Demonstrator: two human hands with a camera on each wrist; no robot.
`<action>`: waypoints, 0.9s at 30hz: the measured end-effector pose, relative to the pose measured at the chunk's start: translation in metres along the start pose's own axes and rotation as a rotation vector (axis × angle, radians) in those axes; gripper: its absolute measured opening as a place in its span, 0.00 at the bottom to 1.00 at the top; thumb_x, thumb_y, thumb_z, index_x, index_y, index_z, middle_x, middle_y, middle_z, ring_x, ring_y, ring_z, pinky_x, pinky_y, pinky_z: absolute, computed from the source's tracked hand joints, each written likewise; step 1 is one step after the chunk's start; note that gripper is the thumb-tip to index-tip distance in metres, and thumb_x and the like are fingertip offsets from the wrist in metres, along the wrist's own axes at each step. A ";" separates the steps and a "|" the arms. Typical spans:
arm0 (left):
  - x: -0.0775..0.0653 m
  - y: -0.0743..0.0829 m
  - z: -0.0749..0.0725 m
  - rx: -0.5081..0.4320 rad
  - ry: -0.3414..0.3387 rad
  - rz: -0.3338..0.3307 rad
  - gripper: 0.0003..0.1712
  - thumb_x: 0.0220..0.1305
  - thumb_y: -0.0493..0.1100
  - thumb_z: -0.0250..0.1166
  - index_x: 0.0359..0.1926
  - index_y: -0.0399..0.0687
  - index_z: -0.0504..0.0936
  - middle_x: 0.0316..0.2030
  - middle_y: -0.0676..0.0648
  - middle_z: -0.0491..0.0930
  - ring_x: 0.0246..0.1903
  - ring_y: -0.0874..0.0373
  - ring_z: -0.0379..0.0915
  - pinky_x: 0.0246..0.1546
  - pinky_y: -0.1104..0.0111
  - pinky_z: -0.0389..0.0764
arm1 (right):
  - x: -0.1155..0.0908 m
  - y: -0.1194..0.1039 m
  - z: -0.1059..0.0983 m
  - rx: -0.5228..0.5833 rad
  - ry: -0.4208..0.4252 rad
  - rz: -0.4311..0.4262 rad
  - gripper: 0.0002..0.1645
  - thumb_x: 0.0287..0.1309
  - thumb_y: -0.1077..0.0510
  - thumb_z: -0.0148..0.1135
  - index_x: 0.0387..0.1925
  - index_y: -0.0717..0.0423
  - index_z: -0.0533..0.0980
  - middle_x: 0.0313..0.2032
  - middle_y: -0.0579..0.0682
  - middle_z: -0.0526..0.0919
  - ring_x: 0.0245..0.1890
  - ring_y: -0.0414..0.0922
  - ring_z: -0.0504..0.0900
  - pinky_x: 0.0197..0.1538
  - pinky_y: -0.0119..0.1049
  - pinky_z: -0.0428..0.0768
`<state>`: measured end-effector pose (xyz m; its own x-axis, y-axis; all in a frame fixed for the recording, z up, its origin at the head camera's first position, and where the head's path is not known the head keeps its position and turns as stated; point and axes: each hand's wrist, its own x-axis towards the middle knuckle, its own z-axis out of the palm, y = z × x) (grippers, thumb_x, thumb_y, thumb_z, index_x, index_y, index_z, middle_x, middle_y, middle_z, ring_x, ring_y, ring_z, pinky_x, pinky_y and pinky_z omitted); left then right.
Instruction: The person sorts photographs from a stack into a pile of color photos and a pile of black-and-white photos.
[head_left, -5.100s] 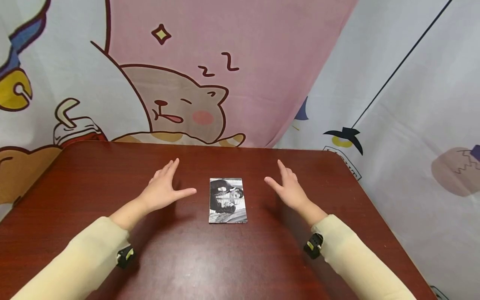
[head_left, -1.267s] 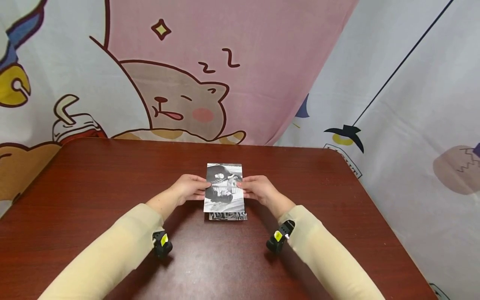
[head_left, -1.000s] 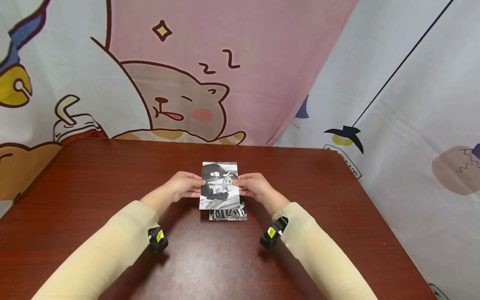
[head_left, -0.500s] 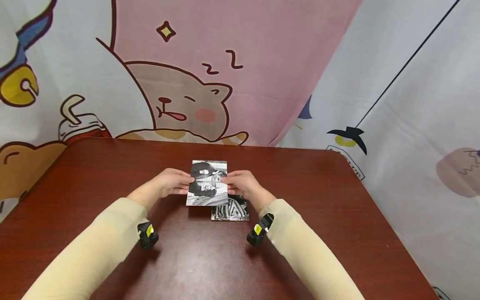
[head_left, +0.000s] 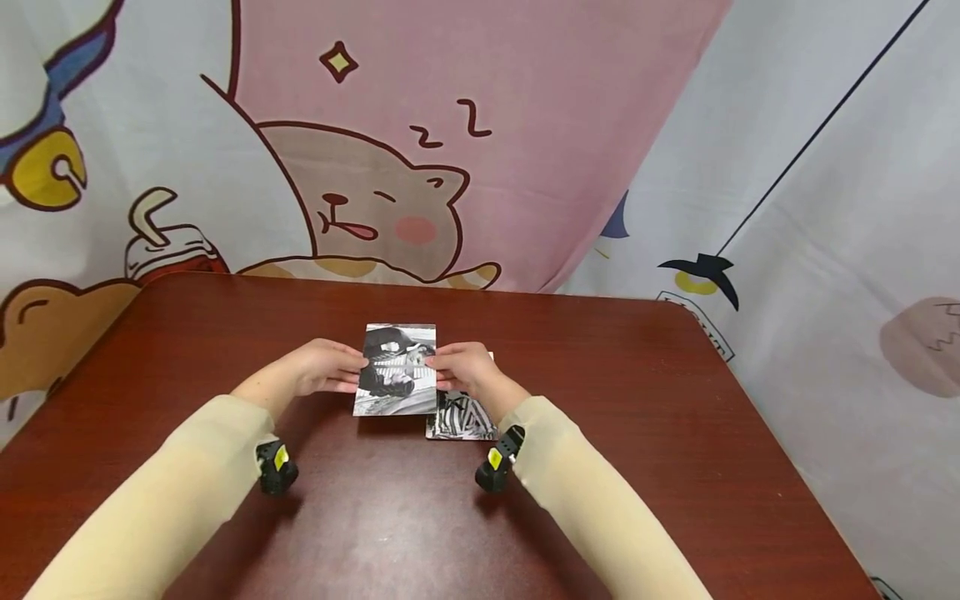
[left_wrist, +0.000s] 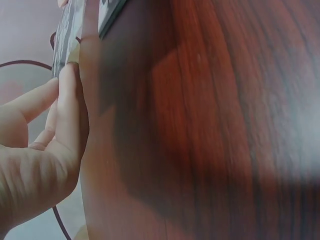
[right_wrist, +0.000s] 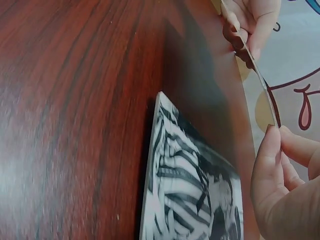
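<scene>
A black-and-white photo card (head_left: 395, 371) hangs level above the table, its picture facing up. My left hand (head_left: 322, 365) pinches its left edge, thumb on top and fingers beneath. On the opposite edge my right hand (head_left: 468, 367) pinches it the same way. In the right wrist view the card (right_wrist: 265, 92) appears almost edge-on between both hands. Below and to the right lies a second black-and-white picture with striped clothing (head_left: 461, 419), thick-edged like a small stack. My right hand and the held card cover part of it in the head view.
The dark red wooden table (head_left: 637, 433) has rounded far corners. Behind it hangs a cloth backdrop (head_left: 540, 150) with cartoon animals. Black wrist-worn cameras (head_left: 276, 468) sit at both sleeve cuffs.
Earlier both hands were apart, with the card lying on the table. They then gripped and lifted it, and have carried it leftward, uncovering more of the striped picture beneath.
</scene>
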<state>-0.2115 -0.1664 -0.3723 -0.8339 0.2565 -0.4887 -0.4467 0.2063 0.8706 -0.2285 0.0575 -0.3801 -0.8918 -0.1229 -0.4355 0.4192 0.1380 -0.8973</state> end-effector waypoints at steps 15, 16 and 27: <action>-0.007 -0.013 -0.025 0.025 0.002 -0.035 0.13 0.68 0.36 0.53 0.50 0.33 0.67 0.28 0.55 0.75 0.29 0.65 0.74 0.37 0.73 0.85 | 0.004 0.002 0.029 -0.002 -0.028 0.009 0.18 0.53 0.69 0.63 0.47 0.69 0.74 0.20 0.44 0.76 0.16 0.36 0.72 0.22 0.24 0.81; -0.007 -0.014 -0.026 0.028 0.002 -0.035 0.14 0.68 0.37 0.53 0.51 0.33 0.67 0.28 0.55 0.75 0.29 0.65 0.74 0.37 0.73 0.85 | 0.004 0.003 0.030 -0.007 -0.027 0.004 0.18 0.53 0.69 0.63 0.47 0.69 0.74 0.20 0.44 0.76 0.16 0.36 0.73 0.22 0.25 0.82; 0.010 -0.037 -0.049 -0.037 -0.054 -0.009 0.19 0.60 0.40 0.64 0.47 0.33 0.71 0.28 0.51 0.78 0.30 0.62 0.77 0.38 0.69 0.86 | 0.004 0.007 0.042 -0.010 -0.012 0.005 0.15 0.52 0.69 0.64 0.43 0.67 0.73 0.19 0.45 0.75 0.15 0.36 0.72 0.19 0.24 0.80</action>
<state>-0.2193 -0.2182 -0.4063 -0.8117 0.3057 -0.4977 -0.4661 0.1744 0.8674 -0.2226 0.0171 -0.3908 -0.8874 -0.1339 -0.4410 0.4221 0.1484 -0.8943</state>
